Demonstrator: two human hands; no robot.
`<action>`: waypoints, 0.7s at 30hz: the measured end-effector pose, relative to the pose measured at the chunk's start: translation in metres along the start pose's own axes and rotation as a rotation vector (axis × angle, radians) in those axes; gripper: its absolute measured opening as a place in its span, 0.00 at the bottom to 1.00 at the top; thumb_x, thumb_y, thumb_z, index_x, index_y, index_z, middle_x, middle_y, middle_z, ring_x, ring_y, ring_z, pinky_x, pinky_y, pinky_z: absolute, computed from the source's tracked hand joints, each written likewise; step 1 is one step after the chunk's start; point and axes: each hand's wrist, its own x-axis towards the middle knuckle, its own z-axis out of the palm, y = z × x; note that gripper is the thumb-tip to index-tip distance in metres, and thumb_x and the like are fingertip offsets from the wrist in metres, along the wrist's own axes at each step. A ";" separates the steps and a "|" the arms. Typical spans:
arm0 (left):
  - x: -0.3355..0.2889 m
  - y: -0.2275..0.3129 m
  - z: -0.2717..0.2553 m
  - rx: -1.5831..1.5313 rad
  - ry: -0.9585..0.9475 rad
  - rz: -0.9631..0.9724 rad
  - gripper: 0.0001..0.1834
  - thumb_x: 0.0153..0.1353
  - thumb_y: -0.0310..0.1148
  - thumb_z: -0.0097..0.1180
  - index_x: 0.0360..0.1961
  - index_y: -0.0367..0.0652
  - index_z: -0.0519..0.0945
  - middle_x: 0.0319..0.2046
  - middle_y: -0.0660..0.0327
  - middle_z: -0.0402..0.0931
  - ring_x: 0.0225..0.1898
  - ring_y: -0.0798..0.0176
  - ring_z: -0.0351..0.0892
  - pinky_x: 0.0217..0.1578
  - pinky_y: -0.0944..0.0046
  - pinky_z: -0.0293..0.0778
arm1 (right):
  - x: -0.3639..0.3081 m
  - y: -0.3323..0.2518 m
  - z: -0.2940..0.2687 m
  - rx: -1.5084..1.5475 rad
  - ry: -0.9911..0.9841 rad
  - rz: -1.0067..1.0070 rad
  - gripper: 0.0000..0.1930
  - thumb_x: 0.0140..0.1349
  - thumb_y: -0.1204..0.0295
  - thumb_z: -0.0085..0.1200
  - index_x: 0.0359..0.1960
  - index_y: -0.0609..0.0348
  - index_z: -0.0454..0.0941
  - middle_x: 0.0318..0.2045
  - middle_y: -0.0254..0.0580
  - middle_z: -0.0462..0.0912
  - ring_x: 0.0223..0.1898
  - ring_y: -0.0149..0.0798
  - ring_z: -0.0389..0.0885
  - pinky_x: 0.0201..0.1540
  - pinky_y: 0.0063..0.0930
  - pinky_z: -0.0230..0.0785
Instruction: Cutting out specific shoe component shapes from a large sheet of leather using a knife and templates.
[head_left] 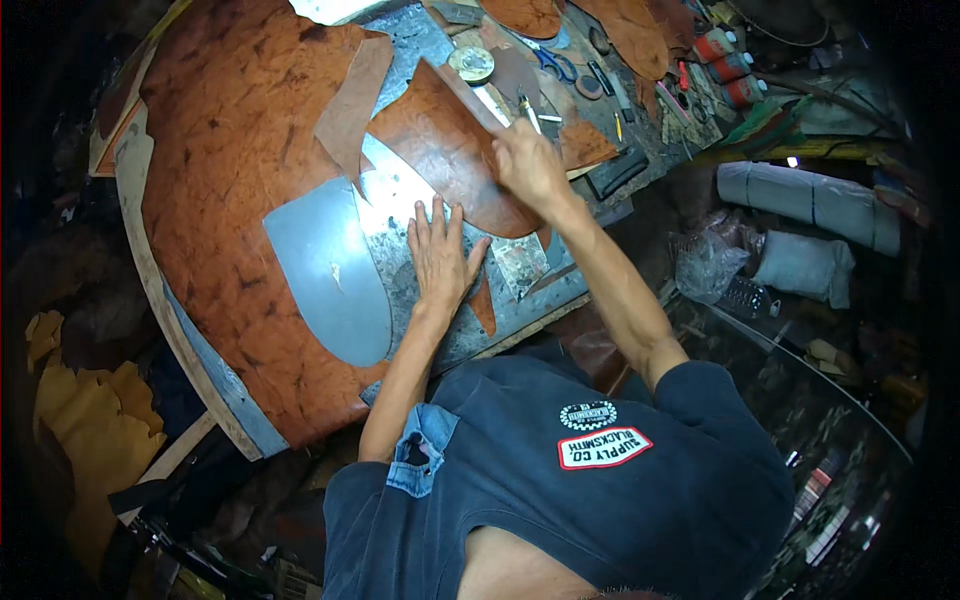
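My left hand (pixel 440 256) lies flat with fingers spread on a worn, spotted metal sheet (pixel 385 215). Beside its fingertips is a rounded, glossy brown leather piece (pixel 437 140). My right hand (pixel 532 170) is closed at this piece's right edge, where a paler brown strip stands up; the fingertips are partly hidden. To the left, a grey rounded template (pixel 325 275) with a small hole rests on a large mottled brown hide (pixel 215 200). A narrow leather scrap (pixel 483 305) lies beside my left hand's thumb.
Blue-handled scissors (pixel 556 64), a round tin (pixel 471 65), pens and blades crowd the bench's far right. Several red-labelled bottles (pixel 728 67) stand beyond. Wrapped rolls (pixel 810 205) lie off the bench to the right. A wooden edge (pixel 165 290) borders the hide on the left.
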 end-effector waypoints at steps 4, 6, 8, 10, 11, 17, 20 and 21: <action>0.002 0.003 -0.002 0.002 -0.019 -0.001 0.35 0.56 0.48 0.62 0.59 0.35 0.71 0.65 0.40 0.58 0.67 0.32 0.51 0.64 0.37 0.50 | -0.022 -0.038 0.000 -0.122 0.046 -0.136 0.16 0.60 0.76 0.49 0.50 0.58 0.76 0.38 0.49 0.77 0.39 0.53 0.78 0.42 0.44 0.71; 0.003 0.005 -0.003 0.013 -0.018 0.003 0.35 0.56 0.48 0.62 0.59 0.35 0.71 0.65 0.40 0.58 0.67 0.32 0.51 0.64 0.38 0.50 | -0.023 -0.034 0.004 -0.118 0.045 -0.141 0.17 0.59 0.76 0.48 0.51 0.59 0.75 0.38 0.49 0.75 0.40 0.53 0.76 0.41 0.45 0.71; 0.003 0.006 -0.003 0.019 -0.016 0.009 0.35 0.56 0.48 0.62 0.59 0.35 0.71 0.65 0.40 0.58 0.67 0.32 0.51 0.64 0.38 0.50 | -0.022 -0.030 0.006 -0.119 0.040 -0.142 0.19 0.58 0.76 0.48 0.53 0.60 0.74 0.37 0.48 0.74 0.41 0.52 0.75 0.40 0.45 0.71; 0.002 0.006 -0.003 0.020 -0.022 0.002 0.35 0.57 0.48 0.61 0.59 0.35 0.71 0.65 0.40 0.58 0.67 0.32 0.52 0.64 0.38 0.50 | -0.022 -0.027 0.006 -0.075 0.056 -0.146 0.18 0.58 0.76 0.48 0.52 0.61 0.74 0.37 0.49 0.75 0.40 0.53 0.75 0.40 0.46 0.70; 0.003 0.005 -0.003 0.019 -0.026 -0.006 0.35 0.57 0.48 0.61 0.59 0.35 0.71 0.65 0.40 0.58 0.67 0.32 0.52 0.64 0.38 0.50 | -0.020 -0.022 0.008 -0.078 0.063 -0.143 0.18 0.58 0.76 0.48 0.52 0.61 0.74 0.37 0.49 0.75 0.40 0.53 0.75 0.40 0.46 0.70; 0.004 0.007 -0.007 0.052 -0.043 -0.002 0.34 0.56 0.47 0.62 0.59 0.36 0.71 0.64 0.39 0.59 0.68 0.33 0.51 0.64 0.38 0.50 | 0.030 0.046 0.028 0.119 0.010 0.058 0.14 0.57 0.72 0.50 0.42 0.67 0.77 0.37 0.62 0.80 0.41 0.63 0.78 0.45 0.52 0.70; 0.005 0.008 -0.007 0.068 -0.042 0.017 0.34 0.56 0.47 0.62 0.59 0.36 0.71 0.64 0.39 0.59 0.67 0.32 0.53 0.63 0.37 0.51 | 0.060 0.054 0.029 0.120 -0.053 0.094 0.16 0.58 0.67 0.53 0.42 0.68 0.77 0.36 0.64 0.81 0.41 0.62 0.80 0.46 0.51 0.70; 0.006 0.010 -0.006 0.072 -0.046 0.023 0.34 0.56 0.48 0.62 0.59 0.36 0.72 0.64 0.40 0.59 0.66 0.32 0.53 0.63 0.37 0.52 | 0.067 0.059 0.032 0.087 -0.121 0.129 0.17 0.58 0.65 0.54 0.43 0.66 0.78 0.35 0.62 0.81 0.41 0.60 0.80 0.45 0.49 0.71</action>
